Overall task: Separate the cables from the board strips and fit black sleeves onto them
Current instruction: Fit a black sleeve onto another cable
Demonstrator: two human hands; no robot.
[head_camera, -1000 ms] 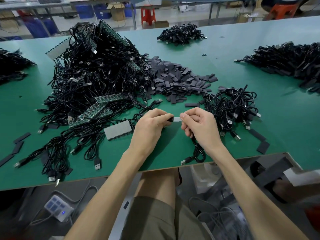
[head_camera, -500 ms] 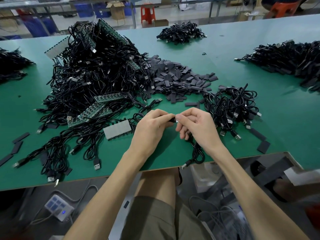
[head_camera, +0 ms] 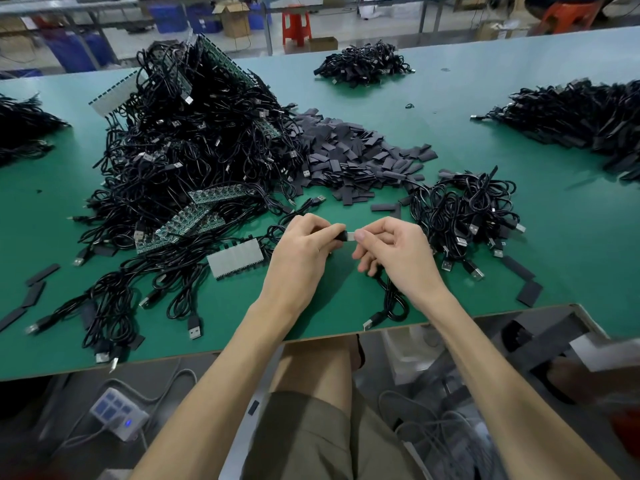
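Near the middle of the tabletop's (head_camera: pixel 571 237) near edge, the left hand (head_camera: pixel 301 252) pinched a black sleeve (head_camera: pixel 342 235) between thumb and forefinger. The right hand (head_camera: pixel 394 251) pinched the pale tip (head_camera: pixel 350 236) of a cable (head_camera: pixel 391 299) just beside it. Sleeve mouth and tip met or nearly met, and whether the tip had entered the sleeve could not be told. The cable's slack dropped below the right hand and lay looped on the green surface, with its USB plug (head_camera: pixel 373 319) at the very edge. The step in hand therefore appeared to be the sleeving of one cable already freed from its strip. Most of the work seemed left: a tall heap of cables (head_camera: pixel 194 150) filled the left-centre of the tabletop, with green board strips (head_camera: pixel 188 221) tangled in its near side. A grey strip (head_camera: pixel 239 258) with cables attached lay just left of the left hand. A spread of loose sleeves (head_camera: pixel 346 157) lay beyond the hands toward the centre, so supply looked ample. A smaller bundle (head_camera: pixel 464 213) just right of the right hand was probably the finished lot, though its sleeves were too small to confirm. Other dark piles sat by the far edge (head_camera: pixel 363 64), the right edge (head_camera: pixel 581 116) and the left edge (head_camera: pixel 20 129), and their state could not be judged.
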